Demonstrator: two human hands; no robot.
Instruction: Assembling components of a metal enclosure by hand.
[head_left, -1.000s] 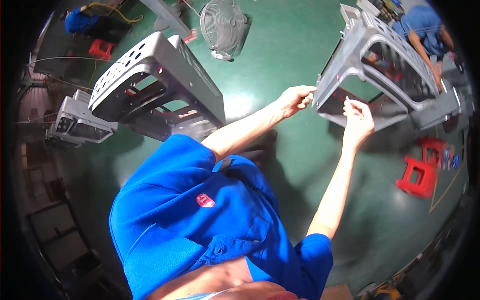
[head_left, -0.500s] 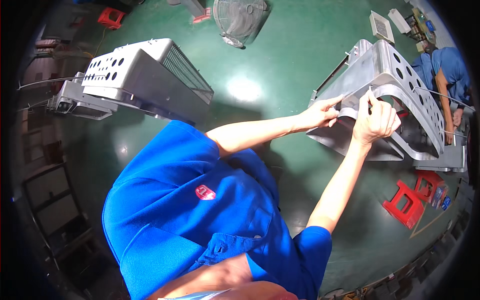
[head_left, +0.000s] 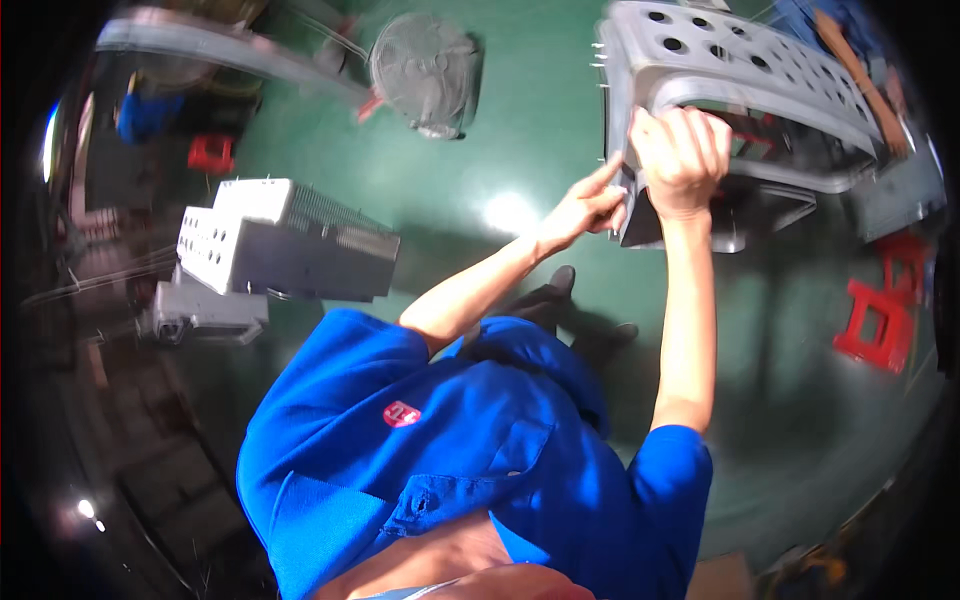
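A grey sheet-metal housing (head_left: 632,75) with round holes and a large rounded opening hangs at the upper right. My left hand (head_left: 588,210) is closed at its near left edge, index finger stretched along the metal and the other fingers curled against the rim. Beside it, my right hand (head_left: 682,162) is a fist at the corner of the opening. Whatever that fist holds is hidden by its fingers.
Another perforated housing (head_left: 315,245) hangs at the left. A floor fan (head_left: 425,72) stands at the back. Red stools (head_left: 876,325) are at the right, and another red stool (head_left: 211,153) is far left. A co-worker's arm (head_left: 858,75) reaches in at the far right.
My view has swung, and the held housing has turned so its holed face points more upward. My right hand went from a fingertip pinch to a fist. The left hand stays at the edge.
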